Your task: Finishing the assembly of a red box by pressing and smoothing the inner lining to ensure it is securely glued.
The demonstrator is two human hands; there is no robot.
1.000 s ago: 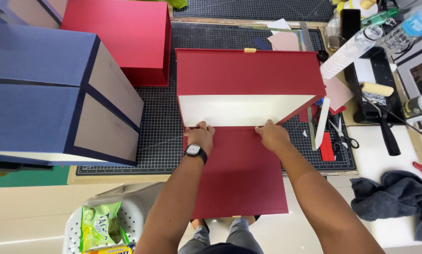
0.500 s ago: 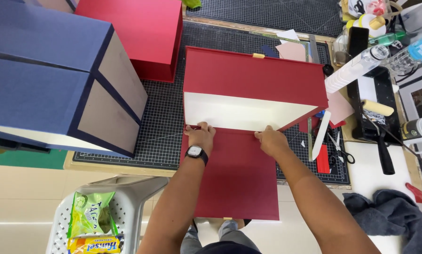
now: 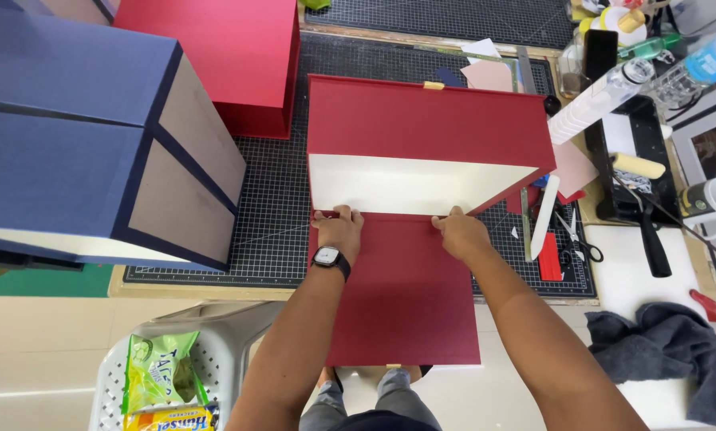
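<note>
A dark red box [image 3: 429, 120] with a cream inside lies open on the black cutting mat [image 3: 278, 215]. Its red flap [image 3: 406, 295] hangs toward me over the table edge. My left hand [image 3: 339, 229], with a black watch on the wrist, presses its fingertips into the fold where the flap meets the box. My right hand [image 3: 458, 232] presses on the same fold further right. Neither hand grips anything.
Stacked navy boxes [image 3: 86, 136] stand at the left, another red box [image 3: 230, 56] behind them. On the right lie a white bone folder [image 3: 544, 219], scissors [image 3: 577, 239], a roller in a black tray [image 3: 637, 168], a mug [image 3: 713, 199], bottles and a grey cloth [image 3: 669, 351]. A white stool with snack bags [image 3: 162, 371] stands below.
The view has shifted slightly. Both hands stay on the fold and have slid a little along it.
</note>
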